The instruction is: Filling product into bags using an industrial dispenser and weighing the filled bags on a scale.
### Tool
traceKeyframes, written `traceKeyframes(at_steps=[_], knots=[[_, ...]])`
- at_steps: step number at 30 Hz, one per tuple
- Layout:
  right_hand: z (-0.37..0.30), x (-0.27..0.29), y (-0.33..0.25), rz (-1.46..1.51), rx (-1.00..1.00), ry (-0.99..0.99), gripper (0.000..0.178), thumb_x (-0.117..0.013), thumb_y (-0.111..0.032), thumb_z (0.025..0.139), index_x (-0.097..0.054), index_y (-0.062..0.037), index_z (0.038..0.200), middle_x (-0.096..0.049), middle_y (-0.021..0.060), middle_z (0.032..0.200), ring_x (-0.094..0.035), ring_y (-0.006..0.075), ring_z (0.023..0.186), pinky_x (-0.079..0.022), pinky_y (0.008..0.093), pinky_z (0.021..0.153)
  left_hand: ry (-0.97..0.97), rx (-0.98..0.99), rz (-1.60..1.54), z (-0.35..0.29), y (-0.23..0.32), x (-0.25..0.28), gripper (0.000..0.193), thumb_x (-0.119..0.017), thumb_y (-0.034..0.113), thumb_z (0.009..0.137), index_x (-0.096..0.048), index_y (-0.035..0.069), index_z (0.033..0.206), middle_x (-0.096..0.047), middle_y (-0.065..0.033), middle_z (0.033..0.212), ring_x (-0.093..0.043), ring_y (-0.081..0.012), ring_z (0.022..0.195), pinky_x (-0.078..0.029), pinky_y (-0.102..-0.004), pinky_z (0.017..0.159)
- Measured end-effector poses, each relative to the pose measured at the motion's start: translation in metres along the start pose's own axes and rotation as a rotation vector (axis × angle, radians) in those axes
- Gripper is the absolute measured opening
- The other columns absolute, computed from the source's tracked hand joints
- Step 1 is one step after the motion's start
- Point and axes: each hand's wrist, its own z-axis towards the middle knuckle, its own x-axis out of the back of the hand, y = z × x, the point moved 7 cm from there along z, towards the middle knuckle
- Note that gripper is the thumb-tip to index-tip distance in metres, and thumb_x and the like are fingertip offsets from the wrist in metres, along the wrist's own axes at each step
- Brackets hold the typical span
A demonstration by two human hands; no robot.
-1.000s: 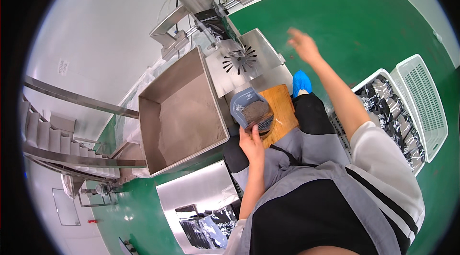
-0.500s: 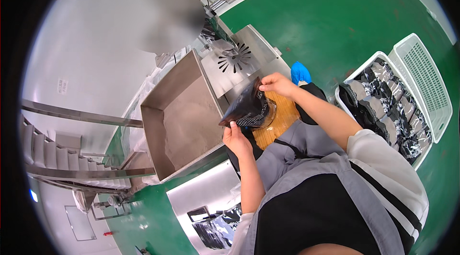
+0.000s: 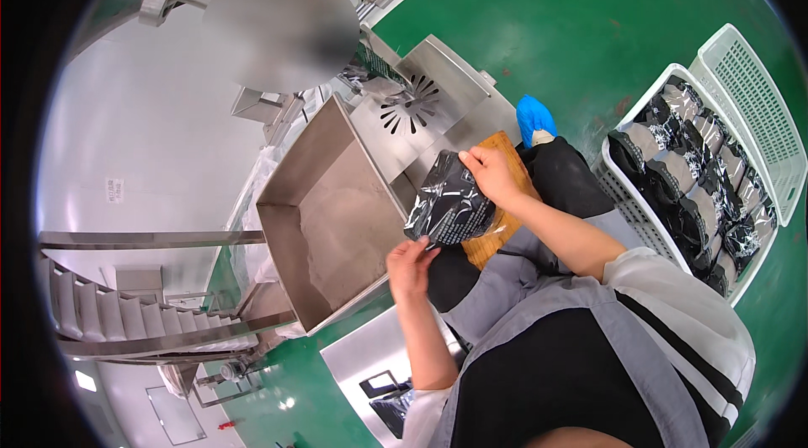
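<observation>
There are two hands: one left hand (image 3: 410, 270) and one right hand (image 3: 495, 174), with one black bag (image 3: 454, 200) between them. There is one big metal bin (image 3: 316, 159) and one wooden board (image 3: 483, 251). One blue shoe cover (image 3: 534, 118) shows past the board's top edge. There is one white basket (image 3: 638, 217), full of packed bags (image 3: 699, 158) from its top edge to its bottom corner. There are more than ten, but they squash together, so they are too hard to count. One more white piece with holes (image 3: 749, 103) is by the basket's right edge. There are two long rails (image 3: 151, 240) and one staircase (image 3: 109, 309).
</observation>
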Motion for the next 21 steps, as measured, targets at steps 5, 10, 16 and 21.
traceKeyframes(at_steps=[5,10,16,21], knots=[[0.000,-0.001,0.006,-0.150,0.064,-0.030,0.035,-0.060,-0.023,0.087,-0.051,0.0018,0.064,-0.044,0.0193,0.053,-0.040,0.0241,0.045,-0.034,0.0364,0.048,-0.154,-0.171,0.761,0.057,0.079,-0.060,0.045,-0.072,0.029,0.078,-0.062,-0.007,0.103,-0.066,-0.0099,0.085,-0.062,-0.0140,0.075,-0.050,-0.0252,0.071],[-0.003,-0.010,0.000,-0.100,0.049,-0.073,0.032,-0.061,-0.022,0.086,-0.055,0.0008,0.066,-0.047,0.0177,0.054,-0.047,0.0251,0.047,-0.035,0.0367,0.048,-0.558,0.337,0.758,0.104,0.041,-0.124,0.023,-0.072,0.006,0.076,-0.065,-0.008,0.093,-0.067,-0.0102,0.082,-0.063,-0.0162,0.070,-0.051,-0.0276,0.067],[0.012,-0.012,-0.007,0.057,0.040,-0.137,0.029,-0.062,-0.023,0.086,-0.058,0.0004,0.070,-0.050,0.0106,0.055,-0.047,0.0173,0.050,-0.037,0.0344,0.051,-0.526,0.277,0.685,0.112,0.036,-0.134,0.012,-0.069,-0.004,0.075,-0.067,-0.007,0.086,-0.067,-0.0103,0.078,-0.062,-0.0150,0.065,-0.051,-0.0276,0.063],[0.025,-0.038,0.011,0.159,-0.150,-0.391,0.035,-0.065,-0.023,0.085,-0.049,-0.0016,0.062,-0.035,-0.0023,0.054,-0.034,0.0076,0.054,-0.031,0.0285,0.050,-0.541,0.392,0.616,0.096,0.033,-0.123,0.011,-0.069,0.003,0.078,-0.067,-0.006,0.085,-0.067,-0.0094,0.077,-0.063,-0.0151,0.064,-0.050,-0.0273,0.059]])
